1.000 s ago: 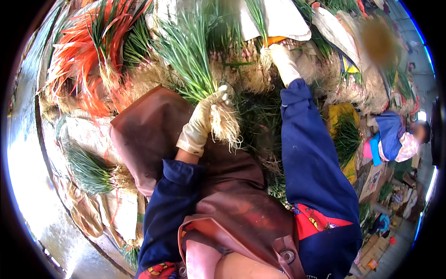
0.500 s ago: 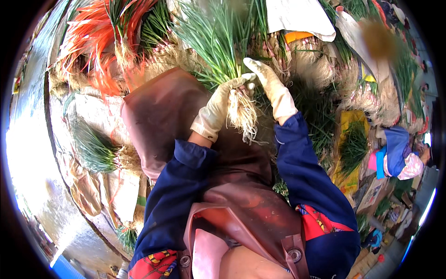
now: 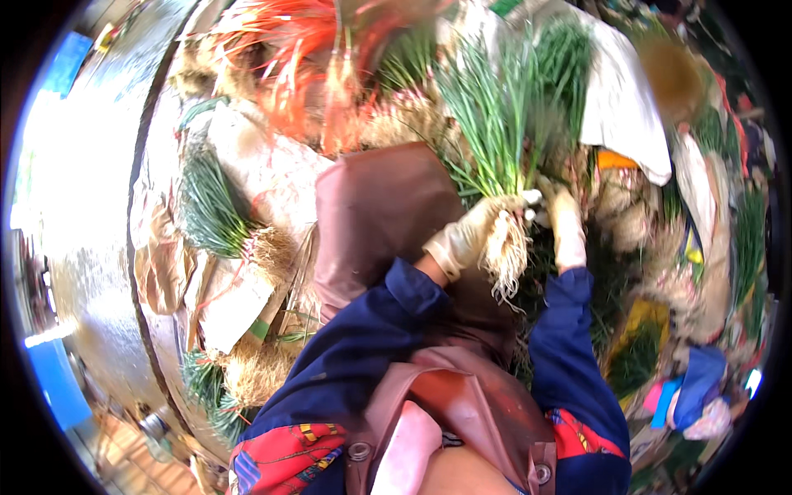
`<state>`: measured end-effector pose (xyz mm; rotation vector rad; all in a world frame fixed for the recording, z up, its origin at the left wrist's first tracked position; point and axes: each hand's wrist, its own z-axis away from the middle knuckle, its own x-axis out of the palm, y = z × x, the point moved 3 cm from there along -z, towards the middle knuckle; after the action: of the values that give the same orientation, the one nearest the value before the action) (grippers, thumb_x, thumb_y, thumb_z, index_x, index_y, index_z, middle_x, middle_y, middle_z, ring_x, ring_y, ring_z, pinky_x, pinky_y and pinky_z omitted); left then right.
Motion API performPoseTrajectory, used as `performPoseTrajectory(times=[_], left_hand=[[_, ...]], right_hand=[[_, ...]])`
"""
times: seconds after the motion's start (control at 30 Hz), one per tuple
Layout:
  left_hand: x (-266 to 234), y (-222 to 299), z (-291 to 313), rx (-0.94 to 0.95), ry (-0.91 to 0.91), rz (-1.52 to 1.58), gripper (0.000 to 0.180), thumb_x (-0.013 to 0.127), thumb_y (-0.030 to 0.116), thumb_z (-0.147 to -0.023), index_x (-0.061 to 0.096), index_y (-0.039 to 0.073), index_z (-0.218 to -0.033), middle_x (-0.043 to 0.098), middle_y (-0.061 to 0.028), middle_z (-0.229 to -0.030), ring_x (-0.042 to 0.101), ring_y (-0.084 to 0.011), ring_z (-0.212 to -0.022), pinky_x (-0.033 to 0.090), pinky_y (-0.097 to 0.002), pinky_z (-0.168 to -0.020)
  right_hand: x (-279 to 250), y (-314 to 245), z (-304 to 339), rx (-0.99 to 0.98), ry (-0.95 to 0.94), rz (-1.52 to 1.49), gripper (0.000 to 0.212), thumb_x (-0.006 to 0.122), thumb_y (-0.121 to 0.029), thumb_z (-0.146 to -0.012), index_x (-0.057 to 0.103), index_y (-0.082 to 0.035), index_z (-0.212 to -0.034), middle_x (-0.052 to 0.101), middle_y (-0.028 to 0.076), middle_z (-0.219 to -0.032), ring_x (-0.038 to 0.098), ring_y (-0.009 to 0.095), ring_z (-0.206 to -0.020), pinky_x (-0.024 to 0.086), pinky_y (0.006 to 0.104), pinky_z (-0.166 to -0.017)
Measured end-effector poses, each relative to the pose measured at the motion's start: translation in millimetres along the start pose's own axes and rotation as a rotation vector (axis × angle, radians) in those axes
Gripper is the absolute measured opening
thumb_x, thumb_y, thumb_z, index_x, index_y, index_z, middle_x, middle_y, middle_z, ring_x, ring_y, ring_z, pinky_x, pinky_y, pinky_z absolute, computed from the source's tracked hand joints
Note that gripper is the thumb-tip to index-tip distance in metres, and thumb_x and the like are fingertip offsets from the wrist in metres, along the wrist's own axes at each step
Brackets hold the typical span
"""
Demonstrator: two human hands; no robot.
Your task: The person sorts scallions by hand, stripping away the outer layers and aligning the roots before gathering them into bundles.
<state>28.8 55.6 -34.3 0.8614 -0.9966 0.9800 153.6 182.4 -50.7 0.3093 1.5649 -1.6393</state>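
Observation:
A bunch of green onions stands upright above my lap, its leaves pointing away from me and its pale roots hanging toward me. Around its base wraps my left hand in a cream glove, closed on the stalks, with whitish fingertips showing on the right side. Just right of the bunch is my right hand, also gloved, pointing up into the leaves; its fingers are blurred and partly hidden, so what they grip does not show. The brown apron covers my knees beneath.
Orange-red plastic strips lie at the far left. Another green onion bunch rests on sacking at the left, near a wet floor. White sheeting covers onions at the far right. A yellow sack and a blue cloth are to the right.
The view has swung, so the surroundings sit further right in the picture. My left hand keeps its hold on the green onions. My right fingers, earlier stretched across the stalks, are now beside them.

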Motion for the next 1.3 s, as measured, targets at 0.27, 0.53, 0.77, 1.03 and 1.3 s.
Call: performPoseTrajectory(times=[0.27, 0.53, 0.77, 1.03, 1.3], left_hand=[[-23.6, 2.9, -9.2, 0.013, -0.110, 0.210, 0.027, 0.059, 0.013, -0.084, 0.060, -0.002, -0.107, 0.066, -0.0115, -0.095, 0.061, -0.0144, -0.072, 0.051, -0.0275, -0.066], [-0.3, 13.1, 4.0, 0.002, 0.032, 0.164, 0.021, 0.063, 0.005, -0.080, 0.060, 0.001, -0.101, 0.066, -0.0075, -0.084, 0.064, -0.0195, -0.073, 0.055, -0.0311, -0.064], [-13.7, 27.0, 2.0, 0.046, -0.001, 0.169, 0.035, 0.063, 0.012, -0.085, 0.056, 0.002, -0.117, 0.062, -0.0052, -0.081, 0.058, -0.0132, -0.065, 0.050, -0.0237, -0.059], [-25.2, 16.5, -5.4, 0.057, 0.036, 0.127, 0.036, 0.059, 0.008, -0.086, 0.051, -0.002, -0.119, 0.063, -0.0083, -0.087, 0.058, -0.0133, -0.070, 0.053, -0.0258, -0.064], [-14.3, 14.8, -8.4, -0.010, 0.109, -0.056, 0.031, 0.057, 0.010, -0.087, 0.055, -0.002, -0.116, 0.063, -0.0098, -0.103, 0.058, -0.0123, -0.077, 0.051, -0.0245, -0.068]], right_hand=[[-2.9, -91.8, -5.5, 0.137, -0.200, -0.667, 0.014, 0.061, -0.021, -0.087, 0.059, -0.008, -0.091, 0.058, 0.001, -0.072, 0.050, 0.009, -0.048, 0.039, 0.0203, -0.040], [14.2, -279.8, -71.1, -0.375, -0.526, -1.114, 0.048, 0.027, -0.035, -0.098, 0.038, -0.007, -0.135, 0.044, 0.007, -0.137, 0.042, 0.017, -0.123, 0.031, 0.0327, -0.102], [-93.4, -193.0, -90.5, -0.143, -0.067, -0.093, 0.041, 0.038, -0.036, -0.094, 0.052, -0.005, -0.117, 0.057, 0.008, -0.113, 0.053, 0.018, -0.102, 0.040, 0.0340, -0.090], [-75.2, -3.0, -78.0, 0.298, -0.069, 0.517, 0.036, 0.055, -0.042, -0.086, 0.064, -0.008, -0.081, 0.065, 0.005, -0.072, 0.059, 0.019, -0.067, 0.046, 0.0358, -0.067], [-46.5, -15.0, -29.9, 0.024, -0.230, -0.295, 0.036, 0.058, -0.044, -0.084, 0.066, -0.010, -0.092, 0.066, 0.008, -0.082, 0.062, 0.021, -0.074, 0.046, 0.0332, -0.073]])
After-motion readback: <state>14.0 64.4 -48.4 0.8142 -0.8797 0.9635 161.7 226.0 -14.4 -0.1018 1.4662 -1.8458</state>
